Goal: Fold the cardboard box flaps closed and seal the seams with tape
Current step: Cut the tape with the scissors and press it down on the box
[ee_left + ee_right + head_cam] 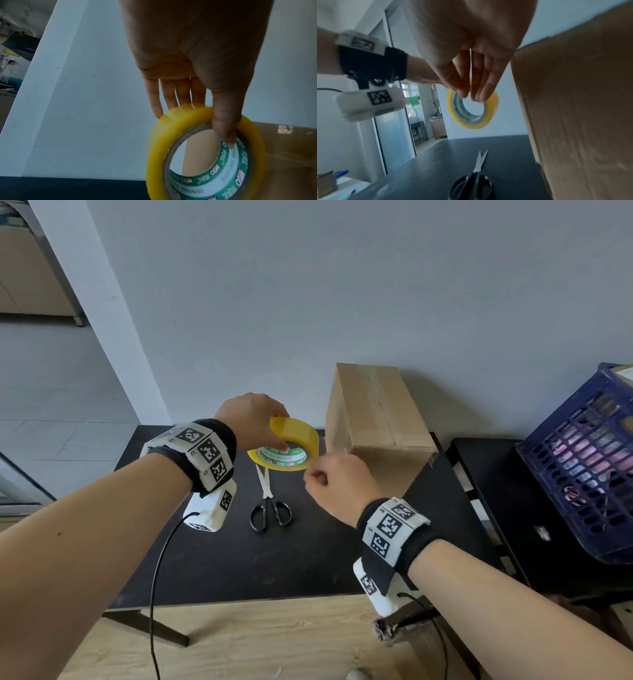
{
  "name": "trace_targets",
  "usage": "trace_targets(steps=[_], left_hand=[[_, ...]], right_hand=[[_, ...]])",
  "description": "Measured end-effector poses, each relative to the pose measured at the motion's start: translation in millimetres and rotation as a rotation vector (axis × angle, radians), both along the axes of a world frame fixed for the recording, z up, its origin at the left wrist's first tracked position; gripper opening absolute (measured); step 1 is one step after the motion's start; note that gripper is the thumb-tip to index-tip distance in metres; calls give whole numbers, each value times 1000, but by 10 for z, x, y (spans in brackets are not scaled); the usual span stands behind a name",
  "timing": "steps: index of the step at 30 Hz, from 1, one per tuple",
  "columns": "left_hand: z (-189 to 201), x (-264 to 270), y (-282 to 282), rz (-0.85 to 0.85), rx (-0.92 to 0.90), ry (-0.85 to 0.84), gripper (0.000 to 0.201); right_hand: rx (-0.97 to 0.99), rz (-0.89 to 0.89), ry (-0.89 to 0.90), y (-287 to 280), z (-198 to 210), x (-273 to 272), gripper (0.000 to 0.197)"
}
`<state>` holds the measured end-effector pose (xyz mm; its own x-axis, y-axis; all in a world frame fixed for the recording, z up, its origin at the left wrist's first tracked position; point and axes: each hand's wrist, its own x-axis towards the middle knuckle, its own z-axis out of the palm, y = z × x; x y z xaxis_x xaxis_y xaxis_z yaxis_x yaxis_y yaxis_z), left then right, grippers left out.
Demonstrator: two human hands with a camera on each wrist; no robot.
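A yellow tape roll (295, 432) with a green and white core is held up above the black table (239, 563). My left hand (253, 419) grips it, thumb inside the core and fingers over the outer band, as the left wrist view shows on the roll (173, 135). My right hand (325, 481) has its thumb and fingertips pinched together at the roll's near rim (494, 108); I cannot see whether the loose tape end is between them. The cardboard box (373, 412) stands at the back right of the table, flaps folded shut, with a tape strip along its top seam.
Black-handled scissors (270, 508) lie on the table below the roll, blades pointing away from me. A blue plastic crate (582, 467) sits on a second dark table (496, 501) to the right. A grey wall runs behind. Cables hang from both wrist cameras.
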<state>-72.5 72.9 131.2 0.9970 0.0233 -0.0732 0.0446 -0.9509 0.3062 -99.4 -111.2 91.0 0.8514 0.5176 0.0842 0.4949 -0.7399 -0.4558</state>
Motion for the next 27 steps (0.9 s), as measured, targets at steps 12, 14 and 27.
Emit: trace_targets(steps=[12, 14, 27], left_hand=[[-100, 76, 121, -13, -23, 52, 47], [-131, 90, 137, -11, -36, 52, 46], [-316, 107, 242, -10, -78, 47, 46]], right_hand=[[-241, -136, 482, 526, -829, 372, 20], [-271, -150, 486, 596, -919, 408, 18], [-470, -26, 441, 762, -1196, 456, 9]])
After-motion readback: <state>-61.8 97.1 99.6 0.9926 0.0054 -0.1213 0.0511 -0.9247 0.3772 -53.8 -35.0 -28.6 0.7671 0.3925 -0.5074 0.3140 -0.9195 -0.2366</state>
